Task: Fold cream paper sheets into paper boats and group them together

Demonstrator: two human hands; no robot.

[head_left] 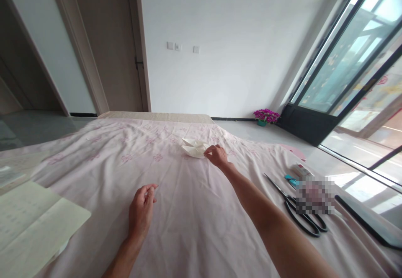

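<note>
A cream folded paper boat (194,149) with pointed ends rests on the pink flowered cloth (185,211), toward its far side. My right hand (216,155) reaches out to it, with thumb and fingers pinched on its right end. Nearer to me, my left hand (143,204) hovers over or rests on the cloth, apart from the boat. Its fingers are curled in and pressed together, and nothing shows in them.
Pale green paper sheets (40,223) lie at the left. On the right are black-handled scissors (289,200), a blue item (292,181), a small white box (302,170), a pixelated patch and a long dark object (364,221). A pink disc (295,152) lies near the edge.
</note>
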